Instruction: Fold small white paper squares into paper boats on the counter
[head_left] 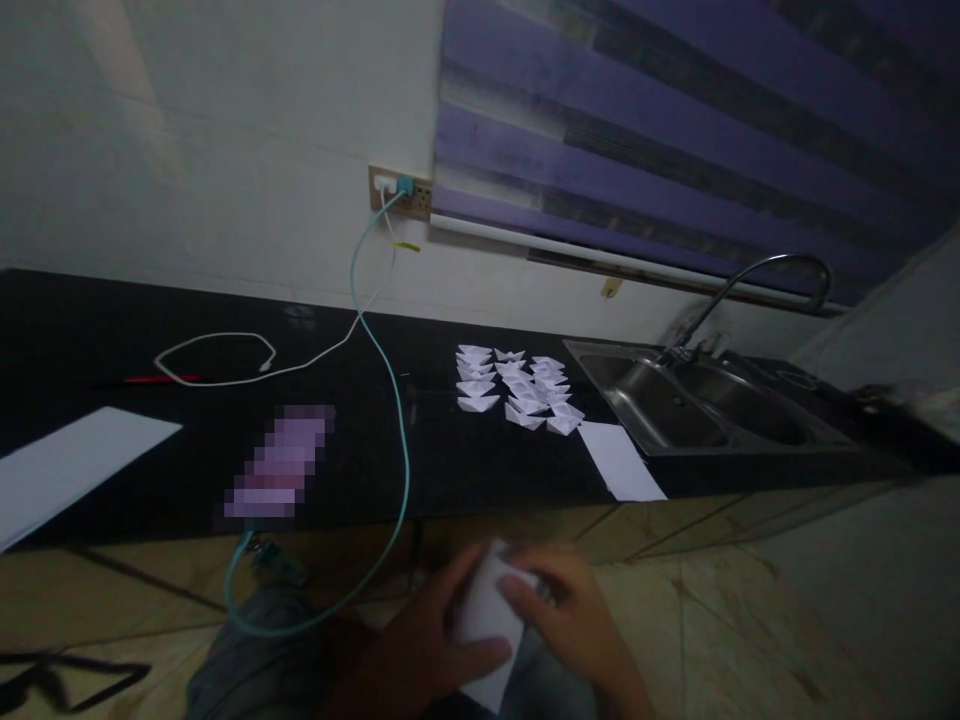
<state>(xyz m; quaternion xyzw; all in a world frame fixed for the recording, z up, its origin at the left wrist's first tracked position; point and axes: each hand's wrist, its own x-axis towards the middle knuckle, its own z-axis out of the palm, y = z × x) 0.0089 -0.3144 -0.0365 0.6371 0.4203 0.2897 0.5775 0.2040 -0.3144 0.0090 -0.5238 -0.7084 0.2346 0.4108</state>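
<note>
Black countertop (352, 440) with a snag risk at its near edge

Pale wall (225, 200) and a purple striped window blind (637, 130) rise on the far side. On the right, a double-bowl steel sink (667, 405) carries an arched faucet (709, 307); a splash there could soften nearby paper. The left paper sheet (82, 470) lies flat at the near left. The right paper sheet (622, 462), just left of the sink, reaches the near edge, so a brushing forearm might knock it down.

Near the middle, below the counter edge, the left hand (427, 635) wraps one side of a white paper piece (484, 605), thumb across its face; the right hand (574, 610) pinches the other side. Held in the air over the lap without firm backing, it could easily crease crooked; blur hides its folds.

What looks like a phone (277, 465), masked by pixels, joins a teal cable (405, 430) drooping past the edge beside a knee (251, 680). A leg catching that loop would likely drag the phone off. Paper boats (517, 383) crowd together left of the sink, where one nudge could topple several.
</note>
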